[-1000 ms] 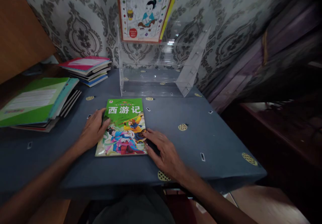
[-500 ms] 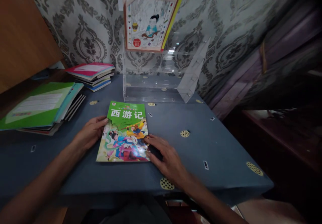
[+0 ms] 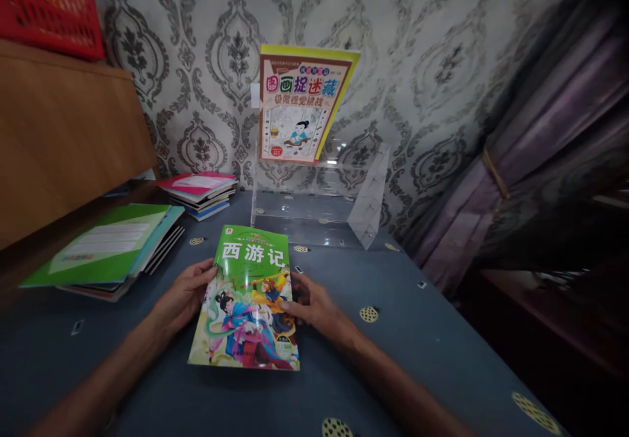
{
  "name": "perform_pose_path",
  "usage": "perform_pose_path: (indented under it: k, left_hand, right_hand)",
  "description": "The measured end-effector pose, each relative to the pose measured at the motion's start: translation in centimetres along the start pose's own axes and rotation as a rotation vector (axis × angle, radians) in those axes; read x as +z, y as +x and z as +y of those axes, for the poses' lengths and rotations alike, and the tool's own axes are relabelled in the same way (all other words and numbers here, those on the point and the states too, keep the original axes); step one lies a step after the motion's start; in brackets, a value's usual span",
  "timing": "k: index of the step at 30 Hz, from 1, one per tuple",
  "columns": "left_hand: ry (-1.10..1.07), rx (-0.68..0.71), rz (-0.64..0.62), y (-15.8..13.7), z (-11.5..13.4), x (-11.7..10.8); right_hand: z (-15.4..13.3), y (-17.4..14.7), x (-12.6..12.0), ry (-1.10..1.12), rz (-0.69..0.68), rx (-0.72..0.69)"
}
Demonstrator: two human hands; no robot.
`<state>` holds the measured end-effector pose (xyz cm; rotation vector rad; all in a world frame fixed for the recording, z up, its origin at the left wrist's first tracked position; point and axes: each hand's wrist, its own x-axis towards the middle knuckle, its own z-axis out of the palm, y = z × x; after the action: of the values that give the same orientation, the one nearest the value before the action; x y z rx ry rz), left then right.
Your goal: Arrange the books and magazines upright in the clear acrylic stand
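Note:
A thin book (image 3: 250,293) with a green, brightly illustrated cover and large white Chinese characters is between my two hands in the head view. My left hand (image 3: 189,289) grips its left edge, with the fingertips partly hidden behind it. On the right edge, my right hand (image 3: 309,301) has its thumb on the cover and its fingers behind. The book seems tilted up off the blue tablecloth (image 3: 393,371). Beyond it stands a clear acrylic book rack (image 3: 366,198), with a yellow-edged picture book (image 3: 299,106) upright on its top tier.
On the left lies a stack of books with a green one (image 3: 103,244) on top. Behind it is a second stack under a pink book (image 3: 201,183). A wooden cabinet (image 3: 73,135) carries a red basket (image 3: 54,11). At the right hangs a tied curtain (image 3: 472,208).
My view has tilted up, showing the whole picture book and the red basket. My right hand now has its thumb over the green book's edge, and the book appears raised.

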<state>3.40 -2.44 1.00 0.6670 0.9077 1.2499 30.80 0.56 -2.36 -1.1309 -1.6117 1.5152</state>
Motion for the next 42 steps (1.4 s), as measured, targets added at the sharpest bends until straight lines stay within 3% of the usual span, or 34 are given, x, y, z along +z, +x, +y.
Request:
perform_pose_path:
  k: [3, 7, 14, 18, 22, 25, 27, 30, 33, 36, 39, 42]
  left_hand:
    - [-0.037, 0.052, -0.027, 0.3, 0.3, -0.2]
    - [-0.016, 0.132, -0.101, 1.4, 1.3, -0.5]
    - [0.178, 0.432, -0.315, 3.5, 6.0, 0.9]
    - [0.385, 0.577, -0.374, 3.3, 7.1, 0.1]
    - [0.778, 0.61, -0.457, 2.1, 4.7, -2.6]
    - [1.053, 0.578, -0.542, 0.9, 1.6, -4.7]
    - [1.183, 0.564, -0.554, 0.4, 0.0, -5.8]
    - [1.281, 0.556, -0.567, 0.2, -1.0, -6.6]
    - [1.305, 0.575, -0.58, 0.5, -0.7, -6.6]
    - [1.317, 0.623, -0.531, 0.7, -0.5, -6.2]
    - [1.348, 0.64, -0.47, 0.5, -0.8, -5.9]
    - [1.363, 0.646, -0.438, 0.4, -1.3, -5.9]
  right_hand:
    - [-1.1, 1.0, 0.3, 0.151, -0.099, 0.067]
    - [-2.4, 2.0, 0.1, 0.205, -0.1, 0.064]
    - [-6.8, 3.8, -1.9, -0.003, -0.051, -0.35]
    - [-5.6, 4.0, -2.6, -0.284, 0.135, -0.58]
    - [-1.1, 4.2, -2.8, -0.553, 0.144, -0.757]
    - [1.4, 4.0, -3.2, -0.742, 0.076, -0.785]
    - [1.7, 3.5, -3.7, -0.893, -0.013, -0.746]
    - [-0.2, 2.9, -4.0, -1.14, -0.151, -0.637]
    - [-3.2, 3.7, -2.2, -1.29, -0.196, -0.561]
    - [-5.4, 5.9, 2.5, -1.221, -0.307, -0.646]
    - [-5.8, 9.0, 7.5, -1.16, -0.404, -0.711]
    - [-4.6, 11.4, 9.7, -1.139, -0.366, -0.665]
